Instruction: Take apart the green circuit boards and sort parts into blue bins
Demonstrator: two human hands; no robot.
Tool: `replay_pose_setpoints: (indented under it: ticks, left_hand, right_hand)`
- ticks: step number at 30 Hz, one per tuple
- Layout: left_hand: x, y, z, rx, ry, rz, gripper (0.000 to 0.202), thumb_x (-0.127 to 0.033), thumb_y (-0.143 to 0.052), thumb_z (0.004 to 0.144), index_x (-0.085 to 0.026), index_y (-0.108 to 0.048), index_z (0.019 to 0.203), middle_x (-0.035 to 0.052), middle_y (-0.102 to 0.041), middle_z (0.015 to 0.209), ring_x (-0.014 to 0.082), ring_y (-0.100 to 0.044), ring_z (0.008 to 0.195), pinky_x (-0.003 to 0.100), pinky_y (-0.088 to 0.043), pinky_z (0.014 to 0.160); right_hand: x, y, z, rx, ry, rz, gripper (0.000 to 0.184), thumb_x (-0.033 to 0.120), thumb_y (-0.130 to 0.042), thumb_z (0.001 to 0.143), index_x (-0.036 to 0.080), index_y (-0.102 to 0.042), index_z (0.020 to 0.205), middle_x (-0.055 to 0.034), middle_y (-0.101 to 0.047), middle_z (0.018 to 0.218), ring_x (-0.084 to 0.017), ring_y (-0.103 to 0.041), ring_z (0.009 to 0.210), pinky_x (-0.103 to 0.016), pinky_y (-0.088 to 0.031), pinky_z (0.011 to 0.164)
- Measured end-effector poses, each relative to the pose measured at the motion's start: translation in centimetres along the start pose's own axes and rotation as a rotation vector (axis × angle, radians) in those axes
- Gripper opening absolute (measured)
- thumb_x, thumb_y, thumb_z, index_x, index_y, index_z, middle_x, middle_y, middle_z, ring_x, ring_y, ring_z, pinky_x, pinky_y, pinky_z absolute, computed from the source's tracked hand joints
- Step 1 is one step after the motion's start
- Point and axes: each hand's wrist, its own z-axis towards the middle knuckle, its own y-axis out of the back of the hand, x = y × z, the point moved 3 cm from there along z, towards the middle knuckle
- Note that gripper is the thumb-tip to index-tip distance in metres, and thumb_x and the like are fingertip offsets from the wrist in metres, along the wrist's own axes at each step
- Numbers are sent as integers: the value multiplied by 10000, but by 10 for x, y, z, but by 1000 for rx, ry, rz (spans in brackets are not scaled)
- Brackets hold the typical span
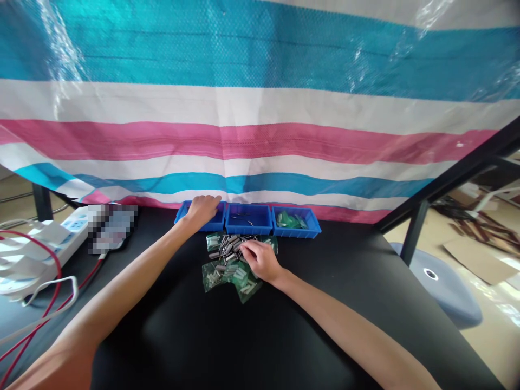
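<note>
My left hand (pixel 202 211) is over the left blue bin (pixel 220 219), its fingers bent and closed; whatever they hold is hidden. Beside a pile of small metal pins (pixel 229 246), my right hand (pixel 262 260) has thumb and fingers pinched together at the pile's right side. What sits in that pinch is too small to make out. Small green-tinted plastic bags (pixel 212 277) with pale pieces inside lie under and around the pins. A few thin dark pieces rest in the middle blue bin (pixel 248 228). Green bags (pixel 290 220) fill part of the right blue bin (pixel 299 233).
A white power strip (pixel 77 222) with plugs and red and white cables lies at the left, next to a phone-like device (pixel 114 230). Behind the bins hangs a striped plastic sheet (pixel 260 141). A grey stool (pixel 442 281) stands right of the black table (pixel 244 346).
</note>
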Motion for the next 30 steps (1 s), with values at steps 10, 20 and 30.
replay_pose_setpoints:
  ticks: [10, 20, 30]
  left_hand:
    - [-2, 61, -37, -136, -124, -338, 268, -438, -533, 862, -189, -633, 860, 22, -679, 752, 166, -615, 700, 231, -369, 611]
    - [-53, 17, -72, 85, -183, -311, 216, -363, -562, 854, -221, -674, 973, 63, -715, 862, 232, -672, 785, 253, -416, 620]
    - [-62, 6, -67, 76, -155, -225, 261, -381, -511, 875, -186, -683, 889, 104, -709, 815, 270, -685, 783, 289, -453, 635]
  right_hand:
    - [2, 3, 1, 7, -42, -3, 220, 226, -444, 943, 190, -652, 882, -49, -714, 832, -164, -670, 760, -246, -488, 699]
    - [1, 3, 1, -21, -80, -21, 198, 225, -475, 931, 184, -662, 880, -52, -709, 825, -169, -665, 719, -249, -475, 670]
    - [1, 3, 1, -20, -52, -33, 204, 212, -463, 935, 187, -652, 861, -49, -703, 812, -170, -665, 734, -248, -474, 682]
